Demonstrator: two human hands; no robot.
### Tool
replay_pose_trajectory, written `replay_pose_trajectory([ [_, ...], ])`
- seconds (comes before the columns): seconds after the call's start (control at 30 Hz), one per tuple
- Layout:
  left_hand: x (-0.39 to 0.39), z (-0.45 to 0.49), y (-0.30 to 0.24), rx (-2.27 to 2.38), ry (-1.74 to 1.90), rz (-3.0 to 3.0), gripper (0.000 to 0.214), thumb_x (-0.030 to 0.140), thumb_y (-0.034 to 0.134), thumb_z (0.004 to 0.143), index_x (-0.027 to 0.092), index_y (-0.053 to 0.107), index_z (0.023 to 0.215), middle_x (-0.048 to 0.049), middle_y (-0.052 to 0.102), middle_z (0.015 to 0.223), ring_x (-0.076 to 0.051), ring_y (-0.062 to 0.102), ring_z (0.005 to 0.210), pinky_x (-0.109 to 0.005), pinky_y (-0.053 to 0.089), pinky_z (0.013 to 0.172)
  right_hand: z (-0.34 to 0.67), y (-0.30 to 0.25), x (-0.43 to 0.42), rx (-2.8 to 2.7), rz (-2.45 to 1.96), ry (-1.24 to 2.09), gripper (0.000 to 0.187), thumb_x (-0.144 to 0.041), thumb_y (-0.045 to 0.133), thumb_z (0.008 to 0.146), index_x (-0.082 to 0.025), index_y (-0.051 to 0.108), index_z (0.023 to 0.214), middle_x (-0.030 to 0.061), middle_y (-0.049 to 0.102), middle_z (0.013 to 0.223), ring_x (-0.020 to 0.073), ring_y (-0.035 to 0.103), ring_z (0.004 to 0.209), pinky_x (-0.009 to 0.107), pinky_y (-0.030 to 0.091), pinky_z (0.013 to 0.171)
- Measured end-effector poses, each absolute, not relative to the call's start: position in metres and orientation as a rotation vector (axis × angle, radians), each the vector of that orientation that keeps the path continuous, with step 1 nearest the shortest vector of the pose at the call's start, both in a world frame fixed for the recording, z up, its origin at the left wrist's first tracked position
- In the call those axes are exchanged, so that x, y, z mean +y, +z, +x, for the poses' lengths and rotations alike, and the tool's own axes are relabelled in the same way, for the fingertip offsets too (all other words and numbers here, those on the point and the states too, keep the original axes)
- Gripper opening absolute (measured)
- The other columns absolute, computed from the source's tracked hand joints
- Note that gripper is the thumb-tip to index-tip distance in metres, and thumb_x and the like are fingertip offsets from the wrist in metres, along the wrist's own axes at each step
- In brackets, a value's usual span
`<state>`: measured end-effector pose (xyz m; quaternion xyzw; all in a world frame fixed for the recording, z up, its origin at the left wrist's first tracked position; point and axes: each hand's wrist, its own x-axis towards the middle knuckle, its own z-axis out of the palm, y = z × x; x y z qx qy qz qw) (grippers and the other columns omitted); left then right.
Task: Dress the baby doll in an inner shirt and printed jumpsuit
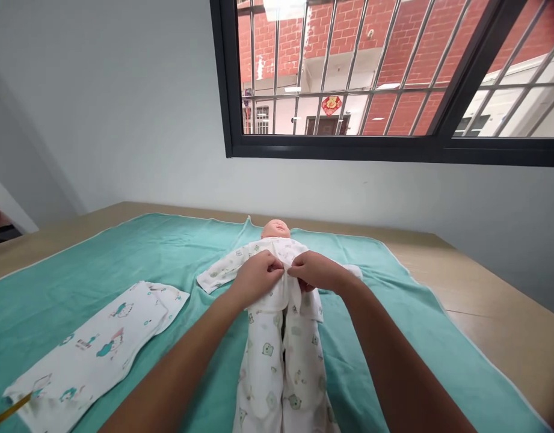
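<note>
A baby doll (277, 228) lies on its back on a teal towel (159, 252), head toward the wall. It wears a white printed romper (277, 361) with small green motifs. My left hand (256, 276) and my right hand (317, 272) meet over the doll's belly. Each pinches an edge of the romper's front, fingers closed on the cloth, the two edges drawn together at the middle. The doll's sleeves spread out to both sides and its legs point toward me.
A second folded white garment (100, 346) with cartoon prints lies on the towel at the left. A yellow strip (6, 412) pokes in at the lower left. The towel covers a wooden table (484, 313) against a grey wall, under a barred window (394, 72).
</note>
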<state>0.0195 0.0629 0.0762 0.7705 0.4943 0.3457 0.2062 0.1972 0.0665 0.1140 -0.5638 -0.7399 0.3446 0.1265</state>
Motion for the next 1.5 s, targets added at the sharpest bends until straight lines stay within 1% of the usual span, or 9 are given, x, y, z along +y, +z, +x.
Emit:
replay_pose_trajectory([
  [0.1, 0.059, 0.027, 0.073, 1.457, 0.995, 2.129, 0.010, 0.029, 0.057, 0.080, 0.023, 0.066, 0.079, 0.0016, 0.064, 0.083, -0.015, 0.059, 0.075, -0.028, 0.043, 0.065, 0.209, 0.110, 0.076, -2.033, -1.514, 1.219, 0.020, -0.025, 0.054, 0.076, -0.018, 0.051, 0.058, 0.0041, 0.065, 0.061, 0.0160, 0.062, 0.059, 0.026, 0.050, 0.055],
  [0.2, 0.056, 0.031, 0.071, 1.506, 1.026, 2.147, 0.013, 0.033, 0.059, 0.080, 0.025, 0.066, 0.088, 0.0027, 0.063, 0.083, -0.015, 0.057, 0.074, -0.027, 0.040, 0.063, 0.215, 0.104, 0.081, -1.946, -1.408, 1.309, 0.019, -0.027, 0.056, 0.077, -0.018, 0.051, 0.061, 0.0025, 0.061, 0.061, 0.0143, 0.060, 0.057, 0.025, 0.052, 0.054],
  [0.4, 0.054, 0.040, 0.062, 1.597, 1.095, 2.192, 0.005, 0.026, 0.058, 0.079, 0.022, 0.062, 0.080, 0.0032, 0.061, 0.079, -0.013, 0.054, 0.071, -0.026, 0.037, 0.061, 0.214, 0.095, 0.086, -1.990, -1.390, 1.300, 0.021, -0.031, 0.056, 0.080, -0.018, 0.057, 0.064, 0.0046, 0.065, 0.064, 0.0167, 0.063, 0.060, 0.026, 0.053, 0.055],
  [0.47, 0.053, 0.041, 0.060, 1.625, 1.114, 2.200, 0.005, 0.025, 0.057, 0.079, 0.022, 0.061, 0.078, 0.0027, 0.061, 0.079, -0.013, 0.054, 0.071, -0.026, 0.036, 0.061, 0.212, 0.093, 0.086, -1.996, -1.396, 1.291, 0.021, -0.032, 0.057, 0.080, -0.018, 0.058, 0.064, 0.0053, 0.066, 0.063, 0.0181, 0.065, 0.062, 0.026, 0.052, 0.055],
  [0.63, 0.053, 0.040, 0.059, 1.517, 1.110, 2.311, 0.014, 0.022, 0.054, 0.082, 0.024, 0.065, 0.091, 0.0016, 0.061, 0.085, -0.014, 0.056, 0.077, -0.025, 0.038, 0.064, 0.212, 0.091, 0.089, -1.961, -1.401, 1.310, 0.025, -0.034, 0.059, 0.080, -0.018, 0.057, 0.061, 0.0058, 0.065, 0.061, 0.0184, 0.064, 0.060, 0.026, 0.051, 0.053],
  [0.73, 0.054, 0.038, 0.056, 1.446, 1.158, 2.339, 0.018, 0.019, 0.053, 0.082, 0.024, 0.067, 0.093, 0.0012, 0.061, 0.085, -0.014, 0.056, 0.079, -0.025, 0.039, 0.066, 0.213, 0.092, 0.089, -1.931, -1.377, 1.335, 0.029, -0.038, 0.059, 0.080, -0.018, 0.056, 0.060, 0.0050, 0.063, 0.060, 0.0167, 0.061, 0.056, 0.026, 0.049, 0.051],
  [0.93, 0.058, 0.036, 0.053, 1.401, 1.254, 2.114, 0.013, 0.028, 0.056, 0.083, 0.021, 0.066, 0.085, 0.0014, 0.064, 0.077, -0.012, 0.053, 0.064, -0.026, 0.041, 0.063, 0.212, 0.095, 0.086, -1.866, -1.357, 1.385, 0.028, -0.034, 0.055, 0.082, -0.017, 0.055, 0.059, 0.0030, 0.060, 0.058, 0.0136, 0.058, 0.052, 0.023, 0.047, 0.049],
  [1.17, 0.054, 0.031, 0.065, 1.300, 1.214, 1.960, 0.018, 0.033, 0.060, 0.082, 0.021, 0.072, 0.088, 0.0002, 0.068, 0.077, -0.015, 0.058, 0.069, -0.026, 0.044, 0.065, 0.208, 0.094, 0.087, -1.931, -1.317, 1.314, 0.031, -0.040, 0.056, 0.081, -0.017, 0.057, 0.061, 0.0015, 0.060, 0.055, 0.0142, 0.060, 0.052, 0.022, 0.044, 0.048],
  [1.5, 0.056, 0.026, 0.065, 1.250, 1.161, 1.787, 0.022, 0.038, 0.063, 0.080, 0.020, 0.074, 0.087, -0.0009, 0.072, 0.082, -0.018, 0.062, 0.078, -0.026, 0.045, 0.067, 0.205, 0.089, 0.090, -1.988, -1.241, 1.227, 0.039, -0.047, 0.054, 0.082, -0.019, 0.048, 0.056, -0.0036, 0.051, 0.046, 0.0096, 0.047, 0.044, 0.021, 0.037, 0.045],
])
